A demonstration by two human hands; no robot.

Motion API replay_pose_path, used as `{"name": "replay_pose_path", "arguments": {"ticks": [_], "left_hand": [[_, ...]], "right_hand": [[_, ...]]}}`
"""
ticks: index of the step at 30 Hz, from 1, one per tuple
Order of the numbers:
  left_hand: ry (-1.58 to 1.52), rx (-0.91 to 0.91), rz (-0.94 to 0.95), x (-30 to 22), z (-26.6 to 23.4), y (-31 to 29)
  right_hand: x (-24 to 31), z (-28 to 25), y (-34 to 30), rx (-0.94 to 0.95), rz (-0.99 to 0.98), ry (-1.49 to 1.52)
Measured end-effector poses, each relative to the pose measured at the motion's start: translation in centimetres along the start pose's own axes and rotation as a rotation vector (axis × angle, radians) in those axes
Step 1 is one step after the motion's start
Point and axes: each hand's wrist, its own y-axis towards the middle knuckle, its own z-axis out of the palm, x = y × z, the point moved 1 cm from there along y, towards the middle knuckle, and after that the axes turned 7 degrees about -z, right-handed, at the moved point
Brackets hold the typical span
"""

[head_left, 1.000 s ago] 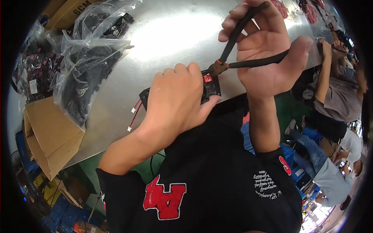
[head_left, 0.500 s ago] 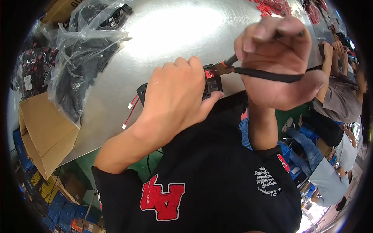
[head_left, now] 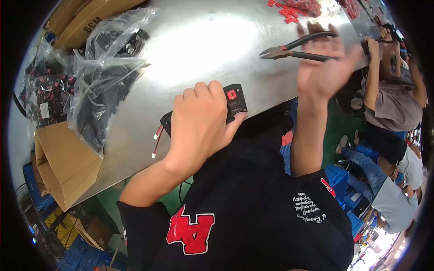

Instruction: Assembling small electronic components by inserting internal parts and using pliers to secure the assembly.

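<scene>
My left hand (head_left: 199, 113) is wrapped over a black rectangular housing (head_left: 239, 101) near the table's front edge. A small red part (head_left: 232, 95) is set in its right end, and thin red and black wires with white plugs (head_left: 154, 155) hang from its left end. The rest of the housing is hidden under my fingers. To the right, my right hand (head_left: 323, 67) is blurred, palm showing and fingers apart. Diagonal cutters (head_left: 285, 53) with black handles overlap those fingers; their jaws point left over the table, and no firm grip on them shows.
Clear plastic bags of black parts (head_left: 101, 86) cover the table's left side, beside an open cardboard box (head_left: 68, 162). Small red pieces (head_left: 289, 13) lie scattered at the back right of the metal table (head_left: 158, 95). Other people (head_left: 393, 108) are along the right.
The cutters have come away from the red part and moved right and back. My right hand has loosened around their handles. My left hand has shifted slightly nearer with the housing.
</scene>
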Motion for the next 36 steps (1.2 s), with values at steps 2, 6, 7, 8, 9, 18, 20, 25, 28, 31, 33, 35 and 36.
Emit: {"name": "replay_pose_path", "arguments": {"ticks": [2, 6, 7, 8, 9, 18, 20, 25, 28, 31, 33, 35, 36], "left_hand": [[0.078, -0.032, -0.003, -0.5, 0.3, -0.4], [0.164, -0.127, -0.039, -2.0, 1.2, -0.3], [0.179, -0.150, -0.043, -2.6, 1.1, 0.0], [0.185, -0.171, 0.003, -3.3, 0.9, 0.2], [0.152, -0.163, -0.024, -3.4, 0.9, 0.1], [-0.482, 0.139, 0.225, -13.8, 0.4, 1.3], [-0.560, 0.027, 0.339, -15.7, 1.1, 1.3], [-0.626, -0.124, 0.450, -13.7, 2.8, 2.7], [-0.537, -0.260, 0.322, -9.6, 2.8, 3.0], [-0.440, -0.338, 0.105, -5.1, 2.8, 1.8], [-0.373, -0.377, -0.038, -2.9, 3.2, 0.6], [-0.314, -0.387, -0.161, -1.6, 4.0, -0.4], [-0.307, -0.399, -0.166, -1.3, 4.1, -0.9]], "right_hand": [[-2.0, -1.4, 0.1, -0.045, 0.137, -0.174], [-2.5, -3.7, 0.7, -0.082, 0.298, -0.290], [-2.9, -5.4, 1.3, 0.003, 0.239, -0.456], [-2.9, -7.3, 2.2, 0.079, 0.180, -0.626], [-0.9, -4.7, 0.1, 0.037, 0.068, -0.809], [9.2, -12.7, -8.9, 0.397, 0.506, -0.537], [10.8, -16.8, -8.8, 0.236, 0.529, -0.581], [12.6, -30.7, -8.2, -0.099, 0.605, -0.893], [10.3, -36.8, -6.8, -0.065, 0.765, -1.324], [8.8, -33.8, -2.4, 0.254, 0.291, -1.498], [8.6, -27.4, 4.3, 0.286, 0.219, -1.105], [8.5, -20.9, 10.5, 0.333, 0.108, -0.999], [7.0, -19.2, 14.1, 0.371, -0.106, -1.060]]}}
